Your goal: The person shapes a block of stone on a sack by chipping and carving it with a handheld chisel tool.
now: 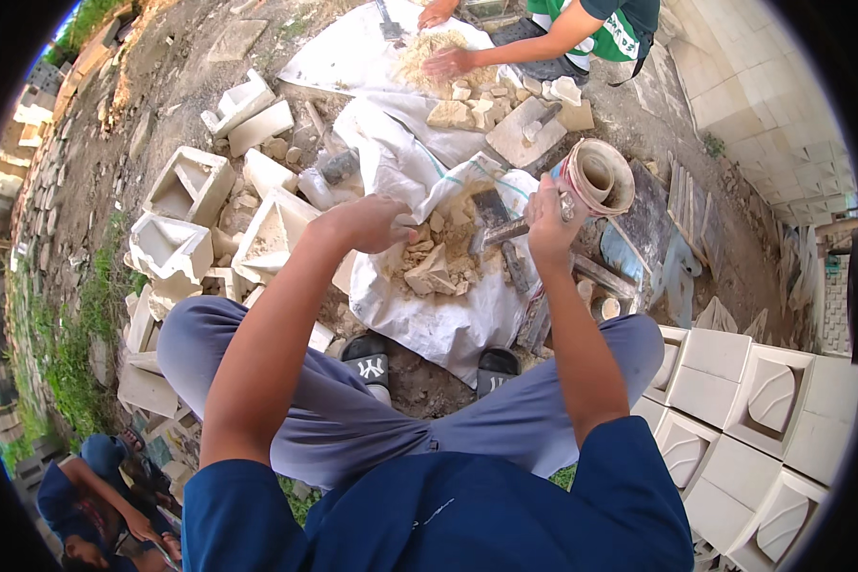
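A creased white sack (pixel 429 329) lay spread below the left hand (pixel 377 224) and right hand (pixel 549 214), bearing pale rubble (pixel 448 250) between them. Breaking seemed partway: crumbs (pixel 459 236) lay among remaining chunks (pixel 431 272). The right gripped a straight-handled hammer-like tool (pixel 507 231); the left curled, contents unclear. Chunks looked angular, chalky; crumbs grainy.

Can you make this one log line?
right hand: gripping hammer | left hand: near broken chunks | white sack: under broken chunks

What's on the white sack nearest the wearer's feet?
A heap of broken pale chunks, partly hidden by the hammer in the right hand; the sack beneath is covered.
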Available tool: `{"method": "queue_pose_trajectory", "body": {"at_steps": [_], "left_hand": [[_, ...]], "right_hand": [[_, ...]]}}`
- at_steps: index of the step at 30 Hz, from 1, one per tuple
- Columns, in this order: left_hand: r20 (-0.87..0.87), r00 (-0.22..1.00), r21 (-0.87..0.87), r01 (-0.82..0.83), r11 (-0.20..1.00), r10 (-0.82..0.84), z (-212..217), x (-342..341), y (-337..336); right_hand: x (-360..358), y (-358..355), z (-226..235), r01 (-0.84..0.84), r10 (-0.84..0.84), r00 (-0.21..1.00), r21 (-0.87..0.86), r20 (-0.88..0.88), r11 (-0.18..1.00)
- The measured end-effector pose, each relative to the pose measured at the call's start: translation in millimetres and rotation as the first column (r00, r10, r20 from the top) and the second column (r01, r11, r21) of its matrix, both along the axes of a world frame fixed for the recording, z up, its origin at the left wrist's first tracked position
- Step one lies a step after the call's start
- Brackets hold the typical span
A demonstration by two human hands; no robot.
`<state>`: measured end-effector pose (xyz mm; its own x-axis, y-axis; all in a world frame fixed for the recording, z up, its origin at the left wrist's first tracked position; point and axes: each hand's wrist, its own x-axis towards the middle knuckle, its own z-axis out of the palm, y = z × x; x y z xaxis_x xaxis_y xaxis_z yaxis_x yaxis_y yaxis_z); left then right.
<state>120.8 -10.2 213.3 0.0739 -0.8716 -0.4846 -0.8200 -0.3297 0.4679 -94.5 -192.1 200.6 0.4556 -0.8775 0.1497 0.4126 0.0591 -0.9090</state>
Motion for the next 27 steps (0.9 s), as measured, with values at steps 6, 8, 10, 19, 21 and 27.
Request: {"method": "queue_pose_trajectory", "body": {"at_steps": [6, 8, 10, 19, 21, 27], "left_hand": [[-0.006, 1.0, 0.003, 0.003, 1.0, -0.003, 6, -4, 0], [-0.023, 1.0, -0.002, -0.003, 1.0, 0.003, 8, -5, -2], [-0.021, 1.0, -0.008, -0.001, 1.0, 0.001, -1, -1, -4], [-0.037, 0.999, 0.016, -0.004, 1.0, 0.005, -7, 1, -4], [-0.01, 1.0, 0.03, -0.01, 0.999, 0.011, 0, 4, -6], [-0.039, 0.999, -0.002, -0.021, 1.0, 0.021, -6, 0, -7]], "right_hand": [[-11, 12, 20, -0.116, 0.116, 0.993, -0.119, -0.004, 0.986], [-15, 13, 9, -0.023, 0.024, 0.997, 0.01, -0.077, 1.0], [-6, 16, -6, 0.061, -0.061, 0.998, 0.029, 0.012, 0.998], [-3, 23, 22, 0.018, -0.015, 0.998, 0.055, -0.053, 0.998], [-10, 10, 18, 0.01, -0.033, 0.979, -0.112, -0.202, 0.994], [-8, 20, 10, -0.066, 0.066, 0.997, 0.004, -0.046, 0.998]]}}
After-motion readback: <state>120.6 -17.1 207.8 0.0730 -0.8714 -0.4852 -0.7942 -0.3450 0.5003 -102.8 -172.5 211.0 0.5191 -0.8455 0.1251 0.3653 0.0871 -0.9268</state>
